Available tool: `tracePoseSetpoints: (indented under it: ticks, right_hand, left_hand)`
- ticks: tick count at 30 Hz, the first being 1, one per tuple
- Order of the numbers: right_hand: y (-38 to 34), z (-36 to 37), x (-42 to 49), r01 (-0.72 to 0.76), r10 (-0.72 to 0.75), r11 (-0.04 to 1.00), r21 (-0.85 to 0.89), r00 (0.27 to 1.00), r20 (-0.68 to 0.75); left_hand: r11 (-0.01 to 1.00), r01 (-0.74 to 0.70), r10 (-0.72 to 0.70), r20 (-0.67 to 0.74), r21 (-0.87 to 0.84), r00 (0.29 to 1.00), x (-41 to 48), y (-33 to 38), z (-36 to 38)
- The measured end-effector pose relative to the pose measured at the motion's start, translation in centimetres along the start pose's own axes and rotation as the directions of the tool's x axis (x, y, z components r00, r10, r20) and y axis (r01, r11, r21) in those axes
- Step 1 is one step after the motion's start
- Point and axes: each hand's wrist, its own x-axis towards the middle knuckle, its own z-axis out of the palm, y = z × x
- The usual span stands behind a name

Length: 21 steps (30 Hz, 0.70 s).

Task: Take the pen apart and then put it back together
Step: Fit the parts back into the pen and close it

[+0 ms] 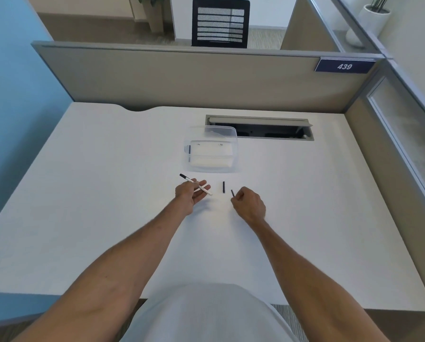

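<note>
White pen barrel (198, 186) lies pinched in the left hand (189, 195); the right hand (249, 205) pinches a small black piece (232, 192), a black cap (223, 187) between them.

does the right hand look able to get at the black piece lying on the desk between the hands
Probably yes: the black piece lies in the open just beside the right hand, nothing between them, though that hand already pinches a small dark part.

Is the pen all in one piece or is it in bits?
In bits. The left hand holds the white pen body, a small black part lies on the desk, and the right hand pinches another black piece.
</note>
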Motion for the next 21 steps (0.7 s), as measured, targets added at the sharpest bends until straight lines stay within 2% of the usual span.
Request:
tracePoseSetpoints:
  ticks: [4, 10, 17, 21]
  right_hand:
    - [-2.0, 0.3, -0.1, 0.122, -0.122, 0.99, 0.067, 0.993, -0.004]
    - [-4.4, 0.9, 0.1, 0.318, -0.319, 0.945, 0.072, 0.948, 0.002]
    - [-5.3, 1.5, -0.6, 0.428, -0.431, 0.902, 0.06, 0.902, 0.037]
    - [-5.4, 1.9, -0.8, 0.426, -0.429, 0.902, 0.07, 0.903, 0.025]
  left_hand:
    - [0.999, 0.003, -0.004, -0.013, -0.033, 1.0, 0.1, 0.9, -0.5]
    - [0.995, -0.014, 0.011, -0.034, -0.103, 0.999, -0.1, 2.4, -1.3]
    - [0.991, -0.043, 0.037, -0.052, -0.128, 0.998, 0.0, 2.9, -1.6]
    - [0.991, -0.039, 0.031, -0.06, -0.127, 0.998, 0.0, 2.4, -1.6]
